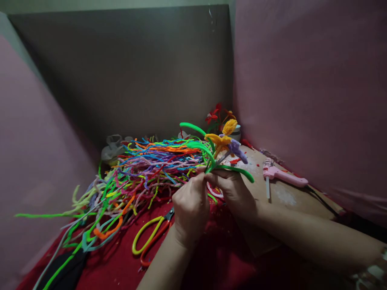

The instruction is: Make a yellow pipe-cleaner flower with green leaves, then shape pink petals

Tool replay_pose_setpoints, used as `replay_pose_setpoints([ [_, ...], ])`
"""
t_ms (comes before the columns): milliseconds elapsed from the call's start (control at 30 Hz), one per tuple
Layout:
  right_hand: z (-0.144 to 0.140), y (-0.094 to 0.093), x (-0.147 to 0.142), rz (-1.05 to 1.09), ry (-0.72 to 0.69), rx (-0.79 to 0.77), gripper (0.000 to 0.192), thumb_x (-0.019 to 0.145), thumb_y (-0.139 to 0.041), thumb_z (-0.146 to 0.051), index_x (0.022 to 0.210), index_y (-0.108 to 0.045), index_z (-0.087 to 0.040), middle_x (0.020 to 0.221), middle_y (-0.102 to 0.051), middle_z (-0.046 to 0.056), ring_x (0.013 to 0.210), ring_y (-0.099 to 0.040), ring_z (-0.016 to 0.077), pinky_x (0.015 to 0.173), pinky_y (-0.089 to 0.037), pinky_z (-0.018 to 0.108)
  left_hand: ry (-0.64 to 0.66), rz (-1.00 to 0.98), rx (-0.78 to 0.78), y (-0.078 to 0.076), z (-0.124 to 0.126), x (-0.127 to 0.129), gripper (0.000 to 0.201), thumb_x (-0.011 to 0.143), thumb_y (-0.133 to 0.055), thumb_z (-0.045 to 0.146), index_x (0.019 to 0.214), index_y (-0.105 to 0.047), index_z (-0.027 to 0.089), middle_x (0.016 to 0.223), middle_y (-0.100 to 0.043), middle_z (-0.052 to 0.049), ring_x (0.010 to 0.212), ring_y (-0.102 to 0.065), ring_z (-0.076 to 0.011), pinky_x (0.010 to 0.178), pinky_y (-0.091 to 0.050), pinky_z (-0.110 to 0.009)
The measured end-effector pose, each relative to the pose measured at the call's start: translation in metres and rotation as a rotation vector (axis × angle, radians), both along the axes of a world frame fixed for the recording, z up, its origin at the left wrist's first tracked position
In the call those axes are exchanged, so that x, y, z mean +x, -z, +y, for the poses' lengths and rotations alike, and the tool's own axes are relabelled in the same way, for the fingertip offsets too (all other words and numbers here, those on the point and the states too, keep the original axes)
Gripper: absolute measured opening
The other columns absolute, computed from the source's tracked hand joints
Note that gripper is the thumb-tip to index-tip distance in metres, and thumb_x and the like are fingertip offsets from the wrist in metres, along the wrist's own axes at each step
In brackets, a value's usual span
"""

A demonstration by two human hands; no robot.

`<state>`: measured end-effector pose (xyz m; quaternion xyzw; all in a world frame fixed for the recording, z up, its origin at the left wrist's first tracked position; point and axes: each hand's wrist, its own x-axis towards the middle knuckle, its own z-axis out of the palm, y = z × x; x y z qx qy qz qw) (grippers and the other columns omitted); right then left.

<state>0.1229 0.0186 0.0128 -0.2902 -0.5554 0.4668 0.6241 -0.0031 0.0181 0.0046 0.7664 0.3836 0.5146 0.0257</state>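
- Closest to you, just left of your hands, the scissors [152, 235] with yellow and orange handles lie flat on the red cloth [121, 266], blades pointing up toward your left wrist.
- Your left hand [190, 205] is curled up tight, fingers pinched together on the bottom of the pipe-cleaner flower [222, 147], right where the green stems bunch up.
- Your right hand [234, 191] sits touching the left one, fingers closed around the same bundle of stems from the other side.
- The flower itself sticks up just above your hands: yellow-orange petals, a purple bit on its right, green leaves looping out both ways.
- Left of the flower and a bit further back, there's a big messy pile of loose pipe cleaners [145, 169] in all colours, spilling toward you.
- Right of the flower, the pink glue gun [282, 174] lies on a brown board [290, 197].
- Behind the flower, against the back wall, you've got some red flowers [214, 114] standing, too small to make out much more.
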Motion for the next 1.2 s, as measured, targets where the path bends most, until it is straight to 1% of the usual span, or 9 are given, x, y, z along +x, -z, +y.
replay_pose_setpoints([
  [133,-0.001,0.001,-0.002,-0.053,0.022,-0.016,0.015,0.082,-0.057,-0.028,0.082,-0.070,-0.019,0.075,-0.064,0.001,0.074,-0.055,0.0140,0.069,-0.047,0.027,0.095,-0.267,-0.215,-0.005,-0.004,0.005,0.013,0.082,-0.054,0.021,0.091,-0.063,0.020,0.066,-0.061,0.000,0.057,-0.054,-0.0120,0.060,-0.041,-0.023],
  [367,0.008,0.002,0.000,0.022,-0.064,0.006,0.015,0.079,-0.061,-0.031,0.076,-0.069,-0.019,0.061,-0.060,-0.001,0.059,-0.053,0.0110,0.057,-0.047,0.023,0.355,-0.705,-0.580,-0.018,-0.006,0.008,0.007,0.077,-0.061,0.021,0.080,-0.062,0.015,0.056,-0.055,0.004,0.045,-0.043,-0.0059,0.044,-0.034,-0.018],
  [500,0.012,0.001,0.007,0.029,-0.166,0.006,0.017,0.074,-0.066,-0.033,0.079,-0.071,-0.018,0.073,-0.065,0.002,0.064,-0.057,0.0131,0.057,-0.049,0.026,0.534,-0.889,-0.778,-0.023,-0.006,0.008,0.008,0.073,-0.065,0.019,0.073,-0.058,0.015,0.051,-0.054,0.005,0.038,-0.036,-0.0028,0.040,-0.029,-0.017],
  [633,0.012,0.001,0.013,0.051,-0.258,0.088,0.015,0.076,-0.065,-0.032,0.073,-0.072,-0.019,0.075,-0.065,0.002,0.068,-0.059,0.0131,0.060,-0.050,0.026,0.756,-0.965,-0.931,-0.024,-0.007,0.010,0.016,0.070,-0.068,0.022,0.064,-0.057,0.014,0.044,-0.044,0.007,0.034,-0.027,-0.0013,0.040,-0.034,-0.019],
  [733,0.009,-0.003,0.015,0.021,-0.300,0.076,0.015,0.076,-0.065,-0.032,0.074,-0.071,-0.018,0.072,-0.064,0.002,0.068,-0.061,0.0139,0.059,-0.050,0.026,0.843,-0.950,-0.952,-0.020,-0.005,0.008,0.019,0.068,-0.070,0.025,0.061,-0.057,0.013,0.042,-0.039,0.008,0.034,-0.024,-0.0008,0.040,-0.033,-0.019],
  [800,0.006,-0.005,0.015,0.035,-0.280,0.074,0.014,0.076,-0.065,-0.031,0.074,-0.071,-0.018,0.067,-0.064,0.002,0.066,-0.061,0.0138,0.056,-0.049,0.025,0.800,-0.898,-0.921,-0.017,-0.001,0.006,0.017,0.071,-0.068,0.026,0.064,-0.059,0.013,0.044,-0.040,0.007,0.036,-0.028,-0.0018,0.043,-0.035,-0.020],
  [1000,0.007,0.001,0.006,0.102,-0.227,0.029,0.027,0.083,-0.056,-0.024,0.058,-0.061,-0.016,0.049,-0.054,-0.003,0.047,-0.053,0.0089,0.048,-0.042,0.023,0.485,-0.621,-0.698,-0.017,-0.001,0.010,0.019,0.079,-0.058,0.023,0.063,-0.059,0.014,0.054,-0.053,0.002,0.050,-0.046,-0.0077,0.052,-0.038,-0.020],
  [1100,0.010,0.004,0.003,0.162,-0.146,-0.010,0.021,0.079,-0.062,-0.021,0.059,-0.061,-0.017,0.052,-0.051,-0.005,0.049,-0.047,0.0064,0.048,-0.038,0.021,0.297,-0.557,-0.568,-0.017,-0.007,0.016,0.012,0.081,-0.055,0.021,0.075,-0.063,0.015,0.067,-0.060,0.000,0.063,-0.053,-0.0105,0.061,-0.043,-0.021],
  [1200,0.010,0.003,0.003,0.188,-0.117,-0.038,0.015,0.077,-0.064,-0.021,0.062,-0.063,-0.017,0.057,-0.052,-0.005,0.054,-0.045,0.0059,0.052,-0.039,0.020,0.243,-0.523,-0.508,-0.015,-0.012,0.018,0.014,0.082,-0.052,0.022,0.089,-0.063,0.017,0.081,-0.064,-0.002,0.073,-0.057,-0.0124,0.067,-0.045,-0.022],
])
